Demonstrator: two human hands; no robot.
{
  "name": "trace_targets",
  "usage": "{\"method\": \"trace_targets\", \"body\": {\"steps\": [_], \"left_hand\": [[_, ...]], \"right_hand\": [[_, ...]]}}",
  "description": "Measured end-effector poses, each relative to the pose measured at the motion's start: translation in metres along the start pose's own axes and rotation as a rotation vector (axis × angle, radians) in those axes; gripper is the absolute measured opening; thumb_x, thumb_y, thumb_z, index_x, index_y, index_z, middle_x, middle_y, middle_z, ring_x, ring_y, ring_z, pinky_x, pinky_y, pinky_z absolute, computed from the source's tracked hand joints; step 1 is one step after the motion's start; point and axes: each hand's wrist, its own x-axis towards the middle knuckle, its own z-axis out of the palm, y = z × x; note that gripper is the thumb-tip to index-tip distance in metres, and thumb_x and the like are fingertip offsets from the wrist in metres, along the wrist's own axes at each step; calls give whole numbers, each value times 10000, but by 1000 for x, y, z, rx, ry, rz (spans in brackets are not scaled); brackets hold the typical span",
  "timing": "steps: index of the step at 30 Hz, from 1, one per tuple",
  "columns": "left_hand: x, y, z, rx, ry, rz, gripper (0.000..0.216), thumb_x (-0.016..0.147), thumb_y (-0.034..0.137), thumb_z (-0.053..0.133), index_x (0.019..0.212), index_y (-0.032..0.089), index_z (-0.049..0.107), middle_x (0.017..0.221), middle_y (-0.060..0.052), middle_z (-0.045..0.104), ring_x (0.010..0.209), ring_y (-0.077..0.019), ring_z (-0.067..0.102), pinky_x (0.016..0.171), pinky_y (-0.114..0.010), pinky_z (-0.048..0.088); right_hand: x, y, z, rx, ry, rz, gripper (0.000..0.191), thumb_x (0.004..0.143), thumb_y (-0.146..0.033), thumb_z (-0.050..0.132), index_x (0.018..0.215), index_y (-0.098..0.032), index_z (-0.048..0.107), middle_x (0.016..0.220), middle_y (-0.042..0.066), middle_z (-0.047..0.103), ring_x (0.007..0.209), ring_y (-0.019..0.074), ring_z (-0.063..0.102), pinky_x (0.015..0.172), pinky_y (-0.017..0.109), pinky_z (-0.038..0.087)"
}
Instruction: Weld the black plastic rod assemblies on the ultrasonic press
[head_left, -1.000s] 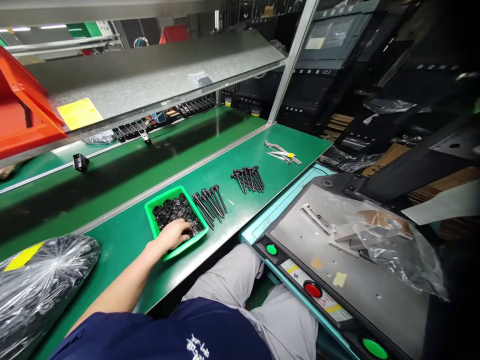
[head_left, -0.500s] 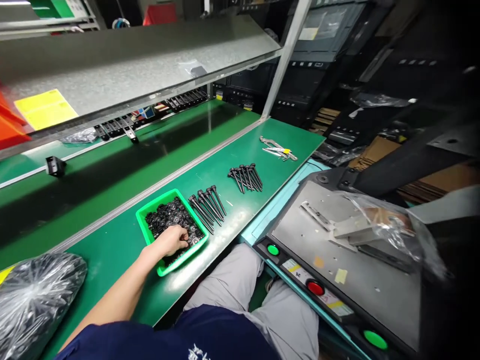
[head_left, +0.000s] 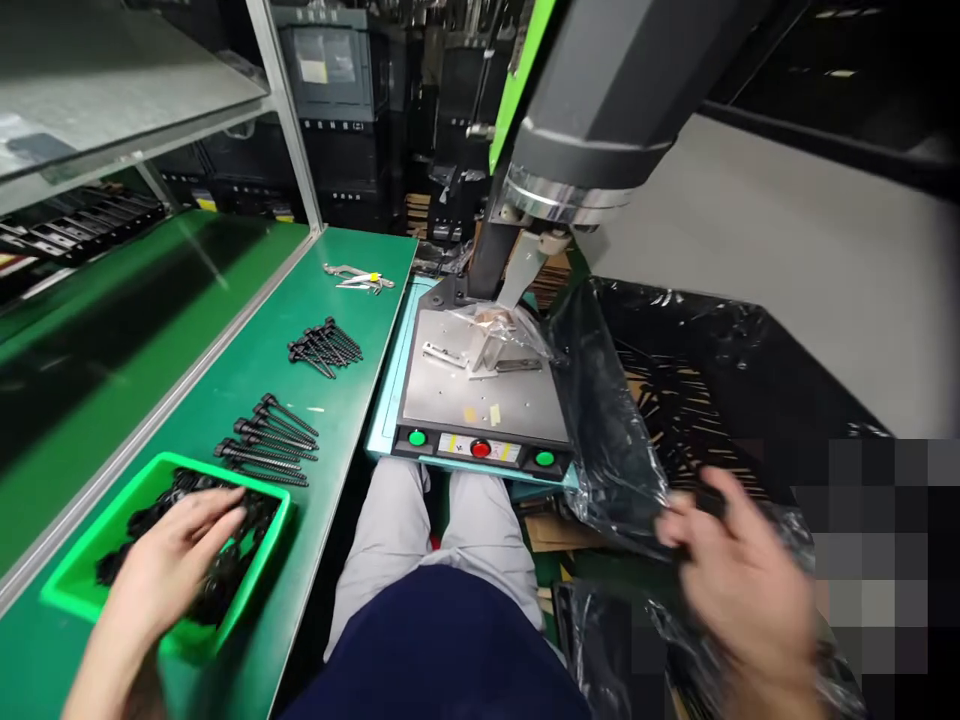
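Note:
On the left, my left hand (head_left: 176, 545) is over a green plastic bin (head_left: 67, 588) of small black round parts (head_left: 150, 515). Its thumb and fingertips come close together, and whatever lies between them is too small to make out. Beside the bin, several long black screws with thick heads (head_left: 262, 440) lie in a row on the green bench. My right hand (head_left: 742, 560) is at the right, in front of a large box lined with clear plastic film (head_left: 607, 420) that has black screws (head_left: 675, 420) in it. Motion smears its fingers, so its grip is unclear.
A machine base with green and red buttons (head_left: 480, 450) stands ahead of my knees, under a thick dark press head (head_left: 592, 150). Farther along the bench lie another group of screws (head_left: 326, 345) and pliers (head_left: 360, 277). A metal post (head_left: 289, 130) rises behind.
My view has swung to the right, bringing the press head and the film-lined box into sight. My right hand has appeared near that box. My left hand is still at the green bin.

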Motion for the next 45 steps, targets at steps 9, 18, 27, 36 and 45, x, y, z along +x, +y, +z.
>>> {"method": "trace_targets", "body": {"steps": [9,18,27,36,45], "left_hand": [[-1,138,117,-1022,-170,226,232,716,345,792,911,221,804,1036,-89,727,1005,-249,658,910,-398,545],[3,157,147,-1103,-386,247,137,690,269,832,821,236,807,965,-82,722,1032,-236,635,925,-397,521],[8,165,159,-914,-463,417,265,753,258,785,1018,272,778,1145,-78,663,987,-211,657,816,-360,565],[51,198,202,-771,-489,397,426,777,380,754,1165,211,709,1250,-127,672,1171,-272,619,1028,-452,482],[159,291,219,-933,-513,312,744,747,443,767,1417,304,474,1281,-121,610,1100,-243,641,880,-383,538]], "right_hand": [[-55,-39,166,584,-772,61,299,797,-420,746,916,-215,563,751,13,682,508,116,587,478,251,495],[-43,-28,169,709,-761,103,287,842,-445,698,909,-212,543,791,21,723,492,96,567,436,218,447],[-27,-17,168,847,-805,280,368,785,-479,737,858,-223,484,543,-78,568,393,78,448,352,182,307],[19,17,181,884,-688,298,473,756,-437,735,1135,-232,539,848,-15,637,482,63,470,386,184,333],[121,24,219,888,-297,241,387,662,-404,759,945,-211,579,791,-5,657,670,128,583,607,251,480]]}}
